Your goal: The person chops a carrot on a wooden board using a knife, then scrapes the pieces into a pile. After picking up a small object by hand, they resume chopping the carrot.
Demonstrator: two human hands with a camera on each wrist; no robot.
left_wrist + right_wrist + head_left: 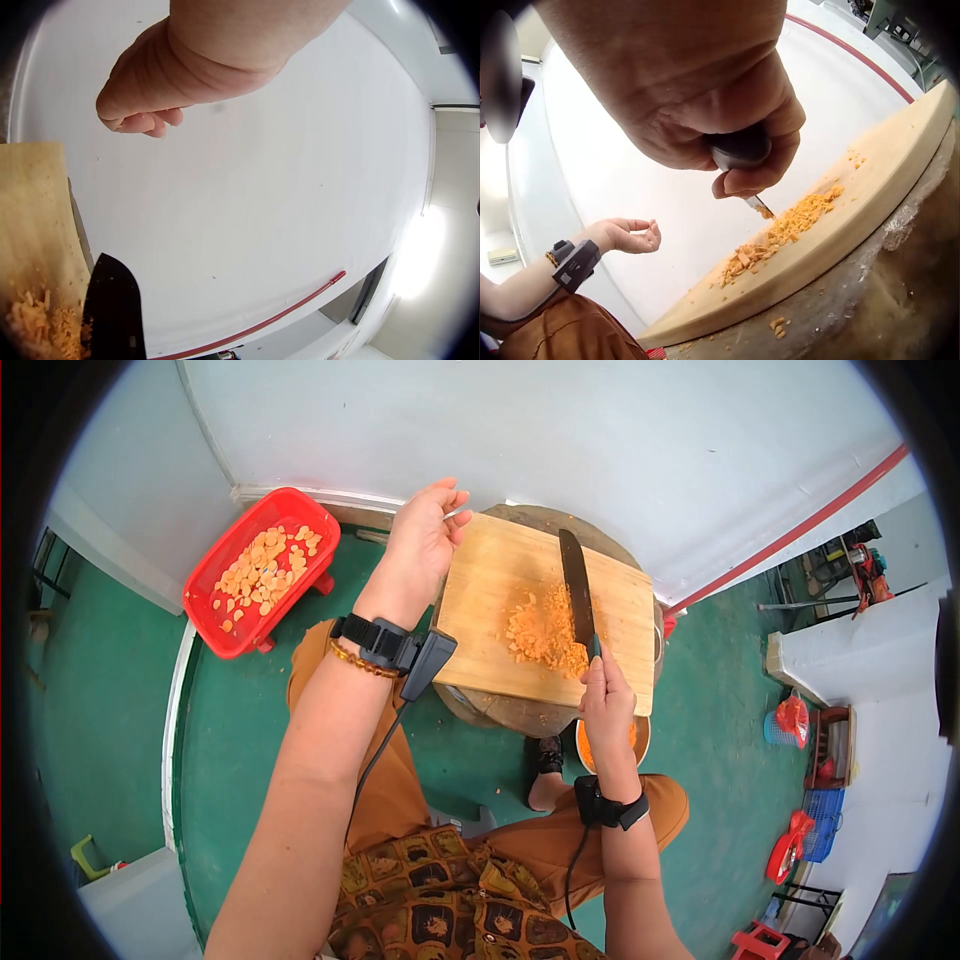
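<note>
The right hand (607, 705) grips the dark handle of a broad black knife (577, 585), its blade over the right part of a wooden board (480, 580). Chopped orange bits (540, 630) lie in a heap left of the blade; in the right wrist view the heap (780, 234) is beneath the knife tip side of the fist (735, 142). The left hand (422, 540) is raised beside the board's upper left corner, fingers loosely curled, holding nothing that shows; the left wrist view shows this hand (150, 82) against the wall, away from the knife (114, 311).
A red tray (215, 632) with orange slices stands on the green floor at the left. The board lies on a round wooden block (500, 710). Below its right corner is a bowl (643, 738) with orange contents. A white wall (560, 430) rises behind.
</note>
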